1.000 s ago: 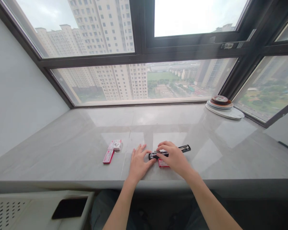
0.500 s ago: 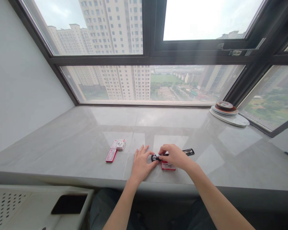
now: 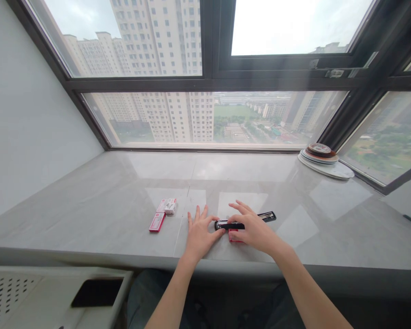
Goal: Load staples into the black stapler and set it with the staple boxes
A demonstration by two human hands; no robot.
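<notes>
A long black stapler (image 3: 237,225) lies folded open on the shiny gray counter (image 3: 106,205), with twelve o'clock pointing at the window (image 3: 205,84). The left hand (image 3: 198,235) has the stapler's near-left end in a small pinch, with the pointer finger on the far side and the thumb on the close side. From that hand, the stapler stretches out toward two to three o'clock, and its other end pokes out past the right hand (image 3: 255,230) at about one o'clock from it. The right hand is bent over the middle of the stapler, with its thumb and pointer finger a little bit apart and the stapler running between them. Its other fingers are lifted up. I can't tell if this hand is squeezing. A red box (image 3: 233,240) sits just at the six o'clock side of the stapler, partly hidden under the right thumb. At nine to ten o'clock from the left hand, a flat pink box (image 3: 157,222) lies close to a small white box (image 3: 170,206). A pile of plates (image 3: 324,169) sits at about one to two o'clock from the right hand. Down at eight o'clock from the left hand, a white bin (image 3: 127,283) has a flat black thing (image 3: 96,293) on it.
</notes>
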